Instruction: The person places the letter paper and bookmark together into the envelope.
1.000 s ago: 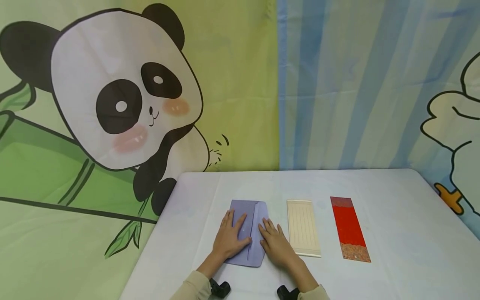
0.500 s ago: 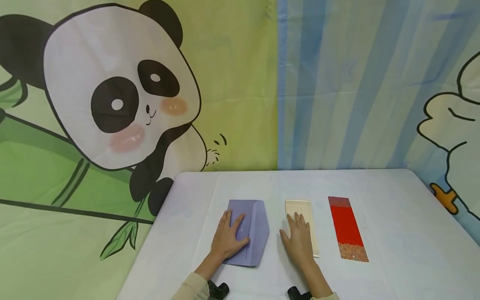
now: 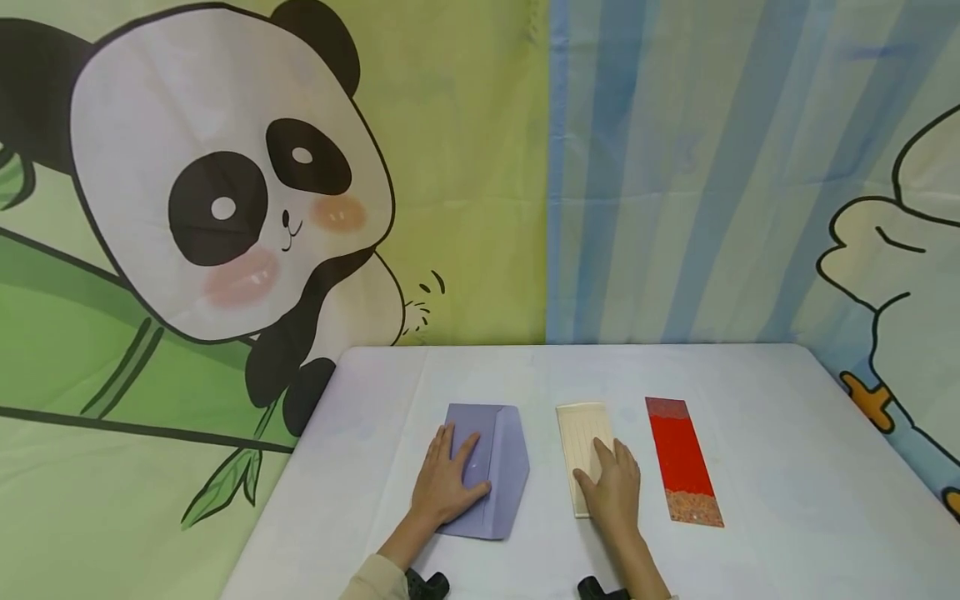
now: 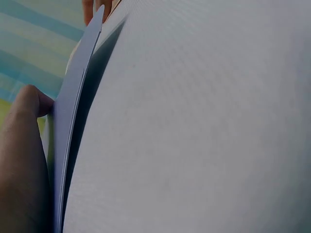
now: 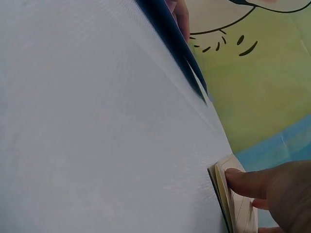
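Note:
My left hand [image 3: 442, 487] lies spread over the left part of a purple envelope [image 3: 512, 467], which has a pointed flap on its right side. In the left wrist view, the envelope's edge [image 4: 68, 121] stands slightly off the tabletop, with my thumb against its upper face. My right hand [image 3: 617, 492] rests on the lower right of a cream lined stack of paper [image 3: 576, 433], thumb near its left edge and fingers bent over its top. The right wrist view shows the stack's layered side [image 5: 222, 194] with green, yellow and cream layers under my thumb [image 5: 255, 182].
Right of the cream stack lies a red strip [image 3: 681, 458] with a speckled orange end. All three items lie on a white tabletop [image 3: 765, 433]. Black wrist devices [image 3: 429, 585] sit below both hands. Behind hangs a panda-printed curtain [image 3: 450, 167].
My right hand has left the envelope's flap, moved right onto the cream stack, then drawn slightly back with thumb and fingers bending. My left hand stays on the envelope. The head view shifts slightly.

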Demonstrator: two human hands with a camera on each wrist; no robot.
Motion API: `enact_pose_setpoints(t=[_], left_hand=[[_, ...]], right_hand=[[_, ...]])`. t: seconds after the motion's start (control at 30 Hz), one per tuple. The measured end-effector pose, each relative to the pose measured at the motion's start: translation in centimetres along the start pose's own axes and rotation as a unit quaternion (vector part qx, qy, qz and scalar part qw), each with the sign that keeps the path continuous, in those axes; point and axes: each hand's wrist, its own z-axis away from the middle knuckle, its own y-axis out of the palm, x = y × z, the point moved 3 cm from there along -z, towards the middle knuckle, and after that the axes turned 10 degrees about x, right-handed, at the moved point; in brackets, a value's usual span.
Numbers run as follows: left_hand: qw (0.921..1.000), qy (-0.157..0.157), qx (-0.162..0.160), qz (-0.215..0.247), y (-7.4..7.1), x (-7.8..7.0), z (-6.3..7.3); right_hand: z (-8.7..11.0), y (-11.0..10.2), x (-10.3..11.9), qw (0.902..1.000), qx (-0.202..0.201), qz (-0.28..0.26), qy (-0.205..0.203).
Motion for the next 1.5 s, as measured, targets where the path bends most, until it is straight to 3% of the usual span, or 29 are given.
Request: enact_pose_setpoints(t=[0.33, 0.63, 0.8, 0.97, 1.1, 1.23, 1.37, 1.43, 1.5], left_hand=[[0.9999, -0.009, 0.009, 0.0, 0.2, 0.1, -0.1], [1.0, 0.001, 0.001, 0.0, 0.0, 0.0, -0.1], [0.9999, 0.007, -0.01, -0.002, -0.4, -0.1, -0.3], [1.0, 0.0, 0.001, 0.002, -0.3, -0.2, -0.1], [0.9999, -0.007, 0.012, 0.008, -0.2, -0.1, 0.1], [0.9998, -0.01, 0.015, 0.01, 0.0, -0.1, 0.1], [0.9998, -0.012, 0.015, 0.006, 0.0, -0.1, 0.0], [0.9998, -0.012, 0.016, 0.005, 0.0, -0.1, 0.0], [0.9997, -0.014, 0.02, 0.005, 0.0, -0.1, 0.0]], right_hand=[[-0.4, -0.4, -0.2, 0.9994, -0.021, -0.025, 0.012], [-0.7, -0.6, -0.5, 0.9979, 0.014, -0.058, 0.026], [-0.9, -0.5, -0.7, 0.9982, 0.005, -0.058, 0.013], [-0.7, -0.6, -0.9, 0.9982, 0.003, -0.058, 0.013], [-0.6, -0.9, -1.2, 0.9958, 0.012, -0.082, 0.038], [-0.6, -1.3, -1.7, 0.9898, 0.014, -0.124, 0.069], [-0.6, -1.7, -2.0, 0.9801, 0.052, -0.157, 0.109], [-0.7, -1.8, -1.9, 0.9674, 0.091, -0.195, 0.133], [-0.7, -1.9, -1.6, 0.9475, 0.129, -0.251, 0.15]])
